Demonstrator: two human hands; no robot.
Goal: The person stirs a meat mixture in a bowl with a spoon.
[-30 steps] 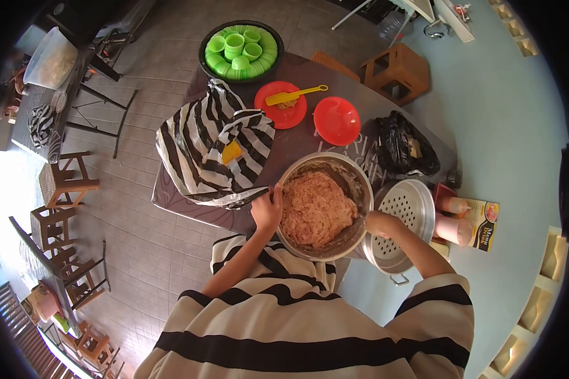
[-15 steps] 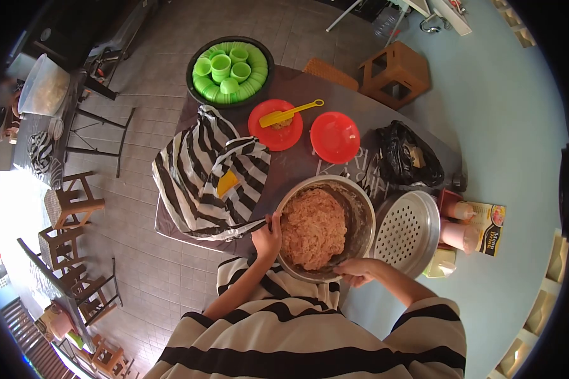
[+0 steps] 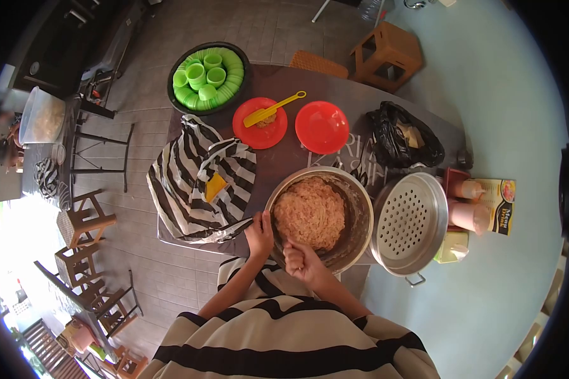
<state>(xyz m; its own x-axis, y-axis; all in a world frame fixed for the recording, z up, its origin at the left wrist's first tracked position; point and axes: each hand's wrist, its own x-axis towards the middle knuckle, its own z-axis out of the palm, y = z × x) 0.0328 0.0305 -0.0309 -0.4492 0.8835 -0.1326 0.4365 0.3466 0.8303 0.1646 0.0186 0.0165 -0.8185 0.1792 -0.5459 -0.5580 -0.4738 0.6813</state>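
Observation:
A round metal pot point(image 3: 359, 235) full of pinkish, pasty minced-meat mixture point(image 3: 310, 215) stands at the table's near edge, in front of my body. My left hand point(image 3: 259, 236) grips its left rim, fingers against the outer wall. Over the front part of the pot, my right hand point(image 3: 302, 261) is closed in a fist at the near edge of the mixture. What that fist holds is mostly hidden; it may be a thin handle. A black-and-white striped plastic bag point(image 3: 189, 189) lies just left of my left hand, with a yellow piece point(image 3: 215, 187) on it.
Behind the pot are a red plate point(image 3: 245, 134) with a yellow spatula point(image 3: 275, 108), another red plate point(image 3: 322, 127), and a black tub point(image 3: 172, 88) of green cups point(image 3: 196, 76). To the right sit a perforated steamer tray point(image 3: 404, 221), a black plastic bag point(image 3: 389, 142) and bottles point(image 3: 471, 215).
My right hand has moved left across the pot, from its front right rim to the front left of the mixture. My left hand stays on the rim. The view has shifted slightly.

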